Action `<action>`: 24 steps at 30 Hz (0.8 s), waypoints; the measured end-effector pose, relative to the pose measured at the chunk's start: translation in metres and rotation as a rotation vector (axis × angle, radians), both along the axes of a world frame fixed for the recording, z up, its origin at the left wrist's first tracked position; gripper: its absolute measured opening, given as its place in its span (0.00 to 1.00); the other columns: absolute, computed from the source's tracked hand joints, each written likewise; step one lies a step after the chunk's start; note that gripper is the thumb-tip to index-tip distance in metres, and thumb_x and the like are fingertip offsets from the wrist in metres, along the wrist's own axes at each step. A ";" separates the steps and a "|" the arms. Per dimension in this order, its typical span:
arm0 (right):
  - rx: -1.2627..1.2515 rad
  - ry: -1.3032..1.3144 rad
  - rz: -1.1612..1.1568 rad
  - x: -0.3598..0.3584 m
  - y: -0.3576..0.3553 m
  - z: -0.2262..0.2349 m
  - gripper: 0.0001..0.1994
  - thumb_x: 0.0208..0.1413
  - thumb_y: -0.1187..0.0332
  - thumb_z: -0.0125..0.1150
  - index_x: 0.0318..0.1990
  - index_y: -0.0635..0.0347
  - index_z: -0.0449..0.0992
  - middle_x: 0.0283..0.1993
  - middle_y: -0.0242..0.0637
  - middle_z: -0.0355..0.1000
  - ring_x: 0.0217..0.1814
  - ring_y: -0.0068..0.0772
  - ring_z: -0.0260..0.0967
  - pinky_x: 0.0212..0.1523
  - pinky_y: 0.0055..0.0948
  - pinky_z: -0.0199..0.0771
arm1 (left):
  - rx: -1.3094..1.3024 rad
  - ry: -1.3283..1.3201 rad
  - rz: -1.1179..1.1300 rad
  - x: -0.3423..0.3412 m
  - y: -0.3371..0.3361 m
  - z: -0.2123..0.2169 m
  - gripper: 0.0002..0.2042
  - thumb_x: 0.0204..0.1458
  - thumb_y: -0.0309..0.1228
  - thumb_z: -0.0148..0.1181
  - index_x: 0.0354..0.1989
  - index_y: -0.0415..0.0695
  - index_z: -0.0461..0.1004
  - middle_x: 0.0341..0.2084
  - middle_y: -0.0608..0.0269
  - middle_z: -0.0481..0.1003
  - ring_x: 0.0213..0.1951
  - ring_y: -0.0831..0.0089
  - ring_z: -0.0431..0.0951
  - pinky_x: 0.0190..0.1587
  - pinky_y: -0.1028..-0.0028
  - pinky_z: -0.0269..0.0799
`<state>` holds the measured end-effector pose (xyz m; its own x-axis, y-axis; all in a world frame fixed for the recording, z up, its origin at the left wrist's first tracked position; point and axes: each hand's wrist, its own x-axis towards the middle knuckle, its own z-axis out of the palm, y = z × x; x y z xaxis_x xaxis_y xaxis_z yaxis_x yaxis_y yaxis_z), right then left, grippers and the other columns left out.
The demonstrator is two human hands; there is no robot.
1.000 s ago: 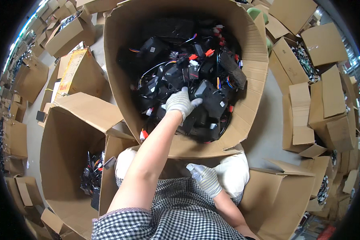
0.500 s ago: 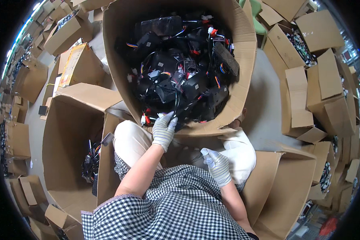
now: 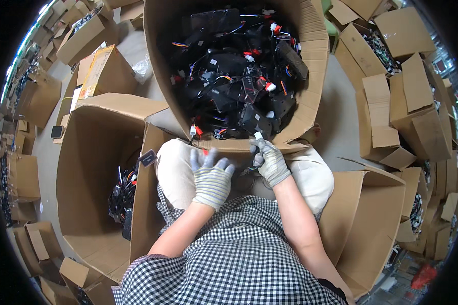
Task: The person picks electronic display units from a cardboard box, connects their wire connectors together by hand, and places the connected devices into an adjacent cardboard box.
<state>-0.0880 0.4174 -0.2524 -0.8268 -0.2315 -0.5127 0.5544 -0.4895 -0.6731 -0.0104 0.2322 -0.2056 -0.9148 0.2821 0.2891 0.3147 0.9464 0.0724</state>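
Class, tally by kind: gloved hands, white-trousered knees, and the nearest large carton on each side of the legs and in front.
Gloved hands: 2
White-trousered knees: 2
Large cartons, front, left and right: 3
Total: 7

Bright; left hand [image 3: 211, 181] slightly blurred (edges bowed).

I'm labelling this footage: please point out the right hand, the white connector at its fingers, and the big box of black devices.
Right hand [image 3: 273, 165]: head view, back of the striped glove.
White connector [image 3: 258, 135]: head view, visible middle.
Big box [image 3: 314, 71]: head view, bare right inner wall.
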 end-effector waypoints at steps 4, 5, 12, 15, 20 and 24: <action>-0.096 -0.023 -0.118 -0.018 0.002 0.018 0.16 0.55 0.55 0.60 0.41 0.60 0.74 0.25 0.26 0.68 0.13 0.11 0.54 0.16 0.15 0.57 | 0.244 -0.122 0.117 0.002 -0.019 0.029 0.08 0.41 0.30 0.60 0.32 0.52 0.77 0.38 0.66 0.75 0.49 0.59 0.70 0.55 0.49 0.57; -0.132 0.027 -0.112 -0.024 -0.003 0.032 0.16 0.55 0.56 0.61 0.40 0.60 0.74 0.24 0.25 0.68 0.13 0.11 0.54 0.16 0.15 0.56 | 0.429 -0.258 0.057 0.001 -0.033 0.021 0.09 0.42 0.28 0.61 0.34 0.50 0.77 0.36 0.63 0.76 0.44 0.58 0.73 0.51 0.56 0.65; -0.698 0.429 -0.213 -0.025 -0.014 0.101 0.12 0.56 0.57 0.58 0.38 0.55 0.71 0.24 0.22 0.65 0.20 0.14 0.57 0.26 0.19 0.60 | 1.605 -0.536 -0.048 0.005 -0.028 0.088 0.16 0.47 0.26 0.63 0.46 0.40 0.74 0.30 0.65 0.75 0.33 0.79 0.74 0.36 0.79 0.68; -0.611 0.380 -0.443 0.004 -0.011 0.056 0.11 0.57 0.57 0.57 0.40 0.51 0.71 0.32 0.23 0.69 0.29 0.20 0.65 0.33 0.25 0.65 | 1.685 -0.684 -0.427 -0.003 -0.023 0.072 0.16 0.46 0.29 0.66 0.45 0.40 0.75 0.37 0.63 0.74 0.40 0.75 0.74 0.46 0.76 0.68; -0.333 0.075 -0.327 0.071 -0.005 -0.035 0.13 0.59 0.61 0.55 0.46 0.58 0.71 0.38 0.32 0.70 0.32 0.24 0.68 0.35 0.26 0.71 | 1.748 -1.002 -0.378 0.008 0.002 0.041 0.21 0.46 0.33 0.67 0.48 0.41 0.72 0.42 0.59 0.72 0.43 0.70 0.74 0.48 0.70 0.69; 0.080 0.058 -0.103 0.074 0.014 -0.026 0.15 0.57 0.59 0.57 0.44 0.60 0.75 0.35 0.35 0.74 0.27 0.19 0.67 0.29 0.19 0.69 | 1.520 -0.893 -0.335 0.014 -0.008 0.019 0.19 0.49 0.34 0.63 0.49 0.42 0.73 0.43 0.61 0.72 0.47 0.70 0.71 0.52 0.71 0.64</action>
